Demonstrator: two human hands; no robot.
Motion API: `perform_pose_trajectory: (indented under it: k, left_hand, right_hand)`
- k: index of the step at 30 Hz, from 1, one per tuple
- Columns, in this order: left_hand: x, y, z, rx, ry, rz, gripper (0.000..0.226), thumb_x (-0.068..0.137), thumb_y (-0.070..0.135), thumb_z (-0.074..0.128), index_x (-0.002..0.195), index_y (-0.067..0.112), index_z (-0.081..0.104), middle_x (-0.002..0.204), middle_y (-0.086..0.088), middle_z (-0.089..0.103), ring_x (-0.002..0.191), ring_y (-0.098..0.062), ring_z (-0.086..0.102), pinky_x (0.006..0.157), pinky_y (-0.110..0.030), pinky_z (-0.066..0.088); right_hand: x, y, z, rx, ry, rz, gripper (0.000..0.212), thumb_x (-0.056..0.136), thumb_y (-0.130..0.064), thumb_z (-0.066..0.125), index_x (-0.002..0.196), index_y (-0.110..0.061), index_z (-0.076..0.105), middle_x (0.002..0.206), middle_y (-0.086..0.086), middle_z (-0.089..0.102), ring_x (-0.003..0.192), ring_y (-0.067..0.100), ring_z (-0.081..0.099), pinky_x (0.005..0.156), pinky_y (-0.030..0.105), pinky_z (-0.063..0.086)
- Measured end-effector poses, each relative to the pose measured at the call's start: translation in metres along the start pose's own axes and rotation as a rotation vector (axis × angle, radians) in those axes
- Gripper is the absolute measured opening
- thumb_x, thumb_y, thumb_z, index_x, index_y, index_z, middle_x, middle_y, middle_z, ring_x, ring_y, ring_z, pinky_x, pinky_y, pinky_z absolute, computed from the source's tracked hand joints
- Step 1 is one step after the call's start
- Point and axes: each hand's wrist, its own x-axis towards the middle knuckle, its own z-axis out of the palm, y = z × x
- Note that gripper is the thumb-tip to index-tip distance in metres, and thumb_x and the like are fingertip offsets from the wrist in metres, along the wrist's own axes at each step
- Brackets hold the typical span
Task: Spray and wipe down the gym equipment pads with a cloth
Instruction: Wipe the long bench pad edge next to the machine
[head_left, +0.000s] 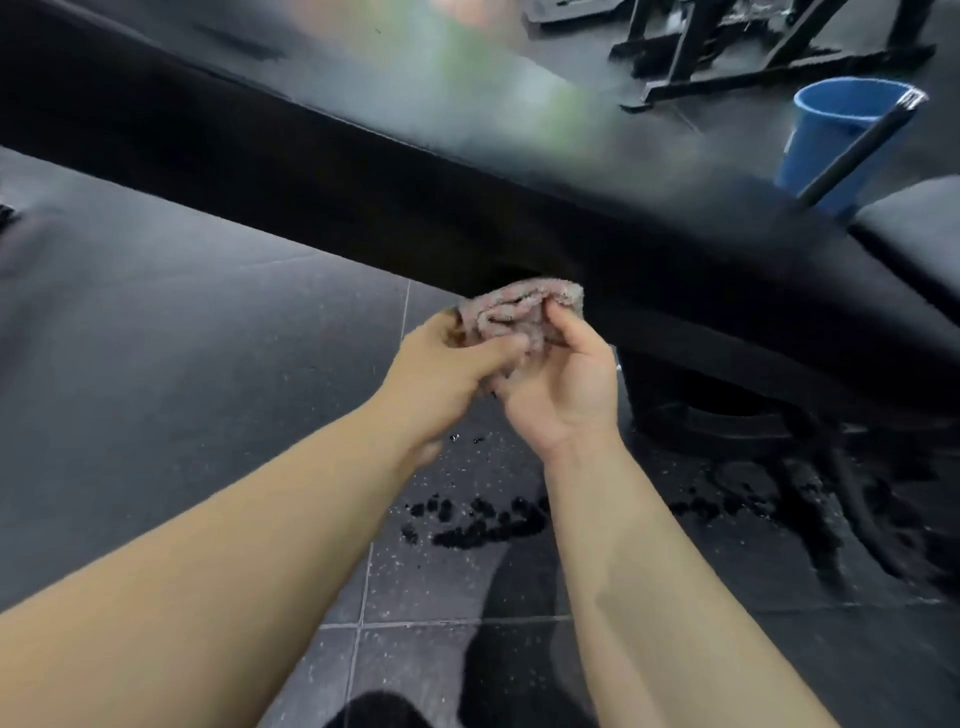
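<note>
While the cloth (519, 307) is gripped by curled fingers of the left hand (441, 374) and right hand (563, 389) beside the pad (311, 171), wiping is judged unfinished.

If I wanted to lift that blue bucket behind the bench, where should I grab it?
Grip the blue bucket by its left rim, coming down from above. It stands upright with an open mouth; a black pole leans across its right side and the bench pad hides its lower wall, so fingers hooked over the free left rim seem safest.
</note>
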Motion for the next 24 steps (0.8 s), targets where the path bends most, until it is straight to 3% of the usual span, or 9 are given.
perform_pose_trajectory:
  k: [4, 7, 9, 10, 12, 14, 16, 20, 24]
  left_hand:
    - [0.011, 0.005, 0.021, -0.291, 0.014, -0.039, 0.025, 0.094, 0.001, 0.057, 0.118, -0.001, 0.064, 0.099, -0.009, 0.073, 0.09, -0.014, 0.069, 0.078, -0.023, 0.055]
    - [0.013, 0.007, 0.029, -0.417, -0.022, -0.071, 0.031, 0.097, 0.0, 0.05, 0.127, -0.002, 0.057, 0.107, -0.009, 0.071, 0.103, -0.017, 0.067, 0.093, -0.031, 0.051]
    - [0.011, 0.006, 0.032, -0.437, -0.115, -0.071, 0.029, 0.098, 0.0, 0.046, 0.106, 0.009, 0.073, 0.105, -0.006, 0.073, 0.105, -0.017, 0.067, 0.101, -0.038, 0.049]
    - [0.012, 0.006, 0.034, -0.453, -0.152, -0.058, 0.037, 0.098, -0.001, 0.045, 0.09, 0.014, 0.078, 0.099, -0.004, 0.075, 0.1, -0.015, 0.069, 0.1, -0.039, 0.049]
    - [0.013, 0.007, 0.038, -0.498, -0.166, -0.032, 0.044, 0.096, -0.004, 0.046, 0.074, 0.015, 0.079, 0.088, -0.004, 0.075, 0.09, -0.013, 0.071, 0.094, -0.034, 0.054]
    - [0.018, 0.005, 0.042, -0.533, -0.134, 0.004, 0.039, 0.091, -0.008, 0.051, 0.07, 0.01, 0.078, 0.08, -0.006, 0.073, 0.08, -0.013, 0.07, 0.082, -0.027, 0.058]
    - [0.021, 0.004, 0.045, -0.518, -0.082, 0.02, 0.034, 0.088, -0.008, 0.055, 0.069, 0.009, 0.077, 0.079, -0.007, 0.073, 0.077, -0.013, 0.071, 0.074, -0.023, 0.057]
    - [0.022, 0.013, 0.029, -0.484, -0.011, 0.069, 0.018, 0.073, 0.0, 0.063, 0.066, 0.008, 0.077, 0.074, -0.005, 0.074, 0.072, -0.012, 0.071, 0.066, -0.022, 0.057]
    - [0.025, 0.018, -0.004, -0.705, 0.094, 0.185, 0.049, 0.083, -0.015, 0.051, 0.047, 0.013, 0.068, 0.059, 0.001, 0.068, 0.059, -0.007, 0.066, 0.062, -0.018, 0.055]
  right_hand:
    - [-0.015, -0.013, -0.01, -0.212, 0.112, 0.075, 0.03, 0.086, -0.027, 0.063, 0.11, -0.012, 0.072, 0.123, 0.011, 0.067, 0.121, 0.024, 0.058, 0.113, 0.039, 0.036]
    - [-0.046, -0.042, -0.017, -0.578, 0.252, 0.208, 0.054, 0.079, -0.037, 0.074, 0.122, -0.007, 0.063, 0.123, 0.014, 0.067, 0.109, 0.02, 0.065, 0.093, 0.03, 0.05]
    - [-0.061, -0.067, -0.009, -0.909, 0.38, 0.063, 0.027, 0.089, -0.033, 0.064, 0.085, -0.007, 0.07, 0.082, 0.008, 0.075, 0.063, 0.01, 0.065, 0.062, 0.025, 0.052]
    - [-0.063, -0.08, 0.001, -1.044, 0.454, -0.115, 0.034, 0.091, -0.03, 0.059, 0.066, -0.007, 0.065, 0.064, 0.005, 0.07, 0.049, 0.01, 0.054, 0.053, 0.027, 0.045]
    - [-0.053, -0.098, 0.03, -1.156, 0.47, -0.649, 0.038, 0.088, -0.022, 0.052, 0.058, 0.0, 0.054, 0.054, 0.007, 0.059, 0.05, 0.013, 0.045, 0.054, 0.029, 0.038]
    - [-0.03, -0.101, 0.053, -1.334, 0.345, -1.013, 0.022, 0.087, -0.021, 0.05, 0.07, -0.009, 0.057, 0.067, -0.003, 0.058, 0.07, 0.01, 0.05, 0.064, 0.022, 0.038]
    - [-0.005, -0.094, 0.057, -1.595, 0.242, -1.095, 0.021, 0.09, -0.026, 0.047, 0.092, -0.019, 0.066, 0.087, -0.01, 0.061, 0.091, 0.014, 0.056, 0.074, 0.021, 0.036]
    - [0.013, -0.089, 0.046, -1.754, 0.271, -1.002, 0.034, 0.088, -0.032, 0.038, 0.102, -0.029, 0.068, 0.084, -0.012, 0.061, 0.087, 0.016, 0.058, 0.065, 0.027, 0.034]
    - [0.011, -0.088, 0.05, -1.715, 0.286, -1.037, 0.037, 0.086, -0.03, 0.036, 0.103, -0.029, 0.069, 0.083, -0.01, 0.064, 0.078, 0.01, 0.049, 0.062, 0.026, 0.032]
